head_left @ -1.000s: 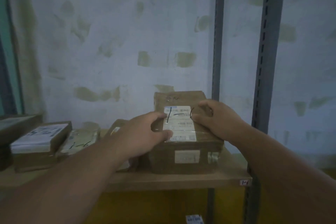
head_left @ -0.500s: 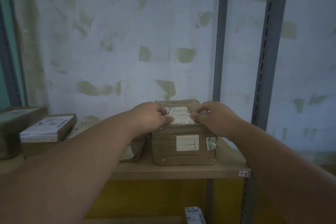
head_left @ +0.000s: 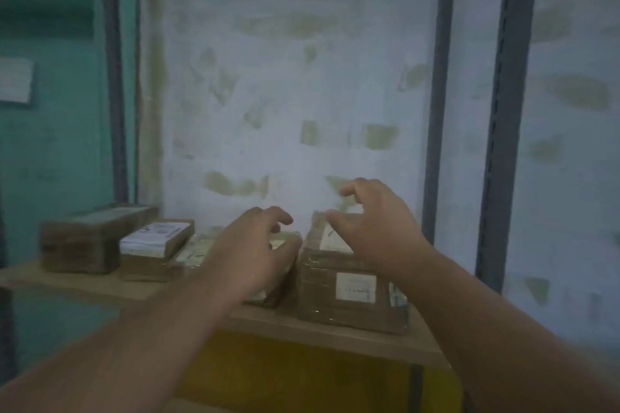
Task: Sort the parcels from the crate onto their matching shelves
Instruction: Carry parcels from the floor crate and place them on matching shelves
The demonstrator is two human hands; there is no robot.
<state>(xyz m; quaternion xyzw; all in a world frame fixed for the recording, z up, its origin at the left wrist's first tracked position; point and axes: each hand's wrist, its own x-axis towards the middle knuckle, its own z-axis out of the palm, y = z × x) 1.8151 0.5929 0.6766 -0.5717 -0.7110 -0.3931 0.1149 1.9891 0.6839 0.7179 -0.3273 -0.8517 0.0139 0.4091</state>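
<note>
A brown parcel (head_left: pixel 349 288) sits at the right end of a wooden shelf (head_left: pixel 100 285), apparently just placed, as the person's left hand (head_left: pixel 255 255) and right hand (head_left: pixel 375 228) hover above it, fingers loose and grasping nothing. The likely next move is a return to the crate, out of view. Other parcels (head_left: pixel 134 245) line the shelf before a patched white wall (head_left: pixel 285 77) and grey uprights (head_left: pixel 503 111).

Dim, patchy white wall (head_left: pixel 285 84)

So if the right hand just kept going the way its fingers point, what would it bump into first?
Probably the white wall behind the shelf: the right hand hovers open above the brown parcel, fingers aimed up and left past it. Depth is hard to judge.
</note>
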